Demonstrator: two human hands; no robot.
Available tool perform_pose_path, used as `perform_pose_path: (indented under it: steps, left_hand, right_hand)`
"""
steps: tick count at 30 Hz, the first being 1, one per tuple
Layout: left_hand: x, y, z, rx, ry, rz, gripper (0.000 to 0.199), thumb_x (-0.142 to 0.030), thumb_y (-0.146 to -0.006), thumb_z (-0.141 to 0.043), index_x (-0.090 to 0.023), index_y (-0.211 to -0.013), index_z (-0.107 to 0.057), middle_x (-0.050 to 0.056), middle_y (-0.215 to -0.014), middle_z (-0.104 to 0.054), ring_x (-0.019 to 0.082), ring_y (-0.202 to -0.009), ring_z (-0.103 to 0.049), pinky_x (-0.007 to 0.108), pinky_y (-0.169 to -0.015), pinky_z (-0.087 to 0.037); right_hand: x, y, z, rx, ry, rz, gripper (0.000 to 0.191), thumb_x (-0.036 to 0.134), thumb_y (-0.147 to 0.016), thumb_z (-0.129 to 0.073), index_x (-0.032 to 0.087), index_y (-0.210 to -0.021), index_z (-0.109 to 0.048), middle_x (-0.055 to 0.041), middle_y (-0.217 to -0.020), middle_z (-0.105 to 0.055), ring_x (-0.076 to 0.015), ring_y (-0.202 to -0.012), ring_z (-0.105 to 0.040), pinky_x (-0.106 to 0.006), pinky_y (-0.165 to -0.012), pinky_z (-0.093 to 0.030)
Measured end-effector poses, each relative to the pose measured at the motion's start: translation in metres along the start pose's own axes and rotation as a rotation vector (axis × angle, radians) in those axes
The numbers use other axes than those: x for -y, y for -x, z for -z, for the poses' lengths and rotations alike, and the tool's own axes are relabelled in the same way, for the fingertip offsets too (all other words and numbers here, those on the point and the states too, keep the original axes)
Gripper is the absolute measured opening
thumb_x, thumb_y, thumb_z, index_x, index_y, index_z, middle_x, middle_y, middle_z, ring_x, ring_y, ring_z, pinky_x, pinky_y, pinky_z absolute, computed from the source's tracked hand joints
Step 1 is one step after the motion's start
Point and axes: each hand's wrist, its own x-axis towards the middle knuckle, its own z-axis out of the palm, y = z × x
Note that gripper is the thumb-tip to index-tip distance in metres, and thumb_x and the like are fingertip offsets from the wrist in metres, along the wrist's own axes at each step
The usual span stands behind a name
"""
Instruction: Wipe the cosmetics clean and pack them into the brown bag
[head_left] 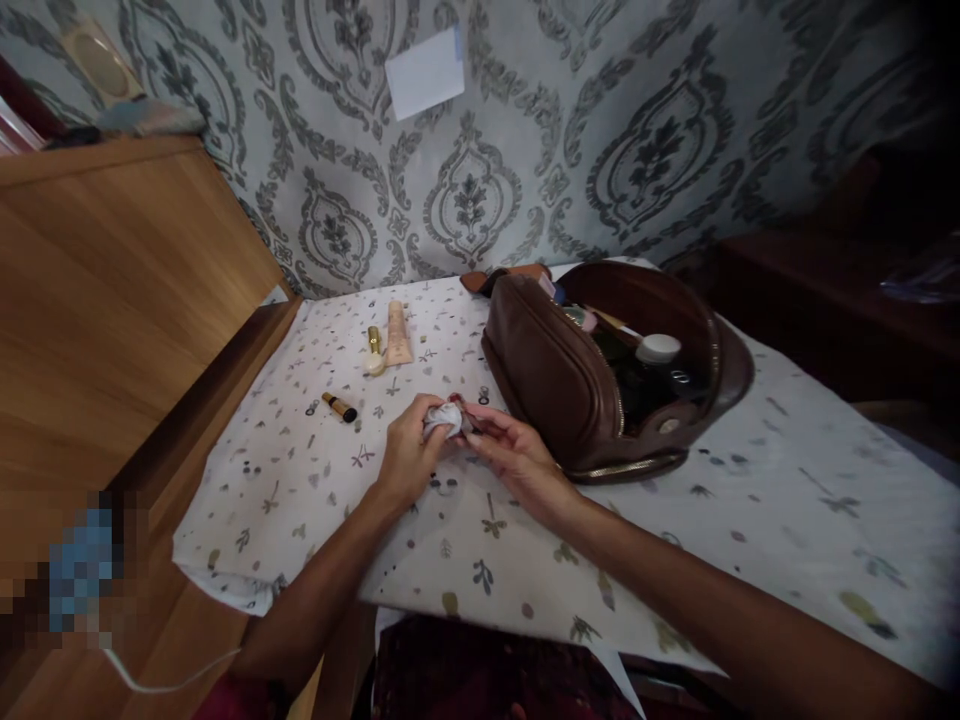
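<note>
Both hands meet over the patterned cloth, just left of the brown bag. My left hand (410, 447) is closed on a crumpled white tissue (442, 420). Fingers and thumb of my right hand (521, 458) pinch a small dark reddish item (466, 418) against the tissue's right side; what it is cannot be made out. Beyond the hands, on the cloth, lie a beige tube (398, 335), a gold-capped bottle (374, 352) and a black and gold tube (340, 407).
An open brown bag (551, 370) holding a white round container (658, 348) and other items stands at the right on the white patterned cloth (300, 480). A wooden cabinet (127, 260) borders the left side. Behind is a patterned wall with a white card (426, 75).
</note>
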Motion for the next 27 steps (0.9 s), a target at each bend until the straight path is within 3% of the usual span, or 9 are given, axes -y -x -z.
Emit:
perform_pose_path:
  steps: [2, 6, 9, 17, 23, 27]
  left_hand:
    - [-0.001, 0.001, 0.001, -0.033, -0.038, -0.077, 0.015, -0.013, -0.088, -0.055, -0.02, -0.101, -0.06, 0.0, -0.086, -0.067, 0.015, -0.077, -0.063, 0.026, -0.072, -0.05]
    - [-0.002, 0.003, 0.001, 0.002, -0.057, -0.392, 0.02, -0.012, -0.094, -0.047, -0.019, -0.105, -0.062, 0.007, -0.106, -0.07, 0.018, -0.101, -0.067, 0.031, -0.088, -0.054]
    - [0.001, 0.003, -0.001, 0.05, -0.107, -0.481, 0.023, -0.014, -0.097, -0.044, -0.019, -0.107, -0.063, 0.01, -0.11, -0.07, 0.019, -0.105, -0.066, 0.033, -0.091, -0.055]
    - [0.011, -0.002, 0.005, 0.061, -0.138, -0.333, 0.024, -0.009, -0.093, -0.042, -0.018, -0.1, -0.063, 0.009, -0.105, -0.068, 0.019, -0.101, -0.065, 0.031, -0.089, -0.053]
    - [0.017, -0.007, 0.009, 0.032, -0.128, -0.174, 0.025, -0.006, -0.086, -0.045, -0.019, -0.098, -0.062, 0.006, -0.1, -0.068, 0.018, -0.094, -0.064, 0.029, -0.085, -0.051]
    - [0.018, -0.008, 0.011, 0.0, -0.133, -0.139, 0.022, -0.009, -0.087, -0.047, -0.019, -0.098, -0.062, 0.006, -0.099, -0.068, 0.019, -0.095, -0.064, 0.03, -0.087, -0.05]
  right_hand:
    - [0.0, 0.0, 0.0, -0.022, -0.016, -0.01, 0.044, 0.034, -0.067, -0.084, 0.029, -0.109, -0.071, -0.0027, -0.116, -0.071, -0.0198, -0.105, -0.065, -0.04, -0.103, -0.046]
    - [0.002, 0.0, -0.002, -0.032, -0.019, -0.006, 0.046, 0.031, -0.065, -0.084, 0.028, -0.109, -0.072, -0.0043, -0.123, -0.069, -0.0222, -0.115, -0.062, -0.041, -0.107, -0.042]
    - [0.004, 0.0, -0.003, -0.02, -0.003, -0.016, 0.047, 0.031, -0.062, -0.086, 0.027, -0.107, -0.074, -0.0046, -0.122, -0.07, -0.0226, -0.114, -0.063, -0.042, -0.109, -0.041]
    - [0.006, 0.005, -0.004, -0.035, 0.047, -0.058, 0.038, 0.037, -0.066, -0.084, 0.026, -0.102, -0.075, -0.0031, -0.107, -0.075, -0.0186, -0.095, -0.069, -0.039, -0.098, -0.05]
    - [0.008, 0.007, -0.005, -0.03, 0.103, -0.032, 0.038, 0.037, -0.07, -0.08, 0.025, -0.105, -0.071, -0.005, -0.105, -0.074, -0.0207, -0.09, -0.07, -0.041, -0.093, -0.052]
    - [0.007, 0.005, -0.003, -0.016, 0.142, -0.026, 0.049, 0.037, -0.07, -0.08, 0.026, -0.114, -0.062, -0.0049, -0.103, -0.074, -0.0204, -0.085, -0.071, -0.039, -0.085, -0.055]
